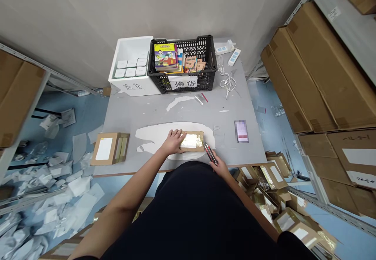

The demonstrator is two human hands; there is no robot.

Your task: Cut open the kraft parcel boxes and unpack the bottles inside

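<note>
A small cardboard box (192, 144) with shiny tape along its top lies on the table in front of me. My left hand (174, 141) grips its left end, fingers over the top and thumb at the near side. In my right hand (219, 166) is a red and black utility knife (210, 153), its tip at the box's right end. Beneath the box spreads a worn white patch (155, 132) of the tabletop. Another taped cardboard box (113, 148) with a white label stands at the table's left edge.
At the back are a white foam box (129, 85) with small white boxes and a black crate (188, 83) of books. Power strips (234, 57), a white cable (228, 81) and a blurred phone-like item (241, 131) lie right. Cartons (323, 64) and paper scraps (79, 185) flank the table.
</note>
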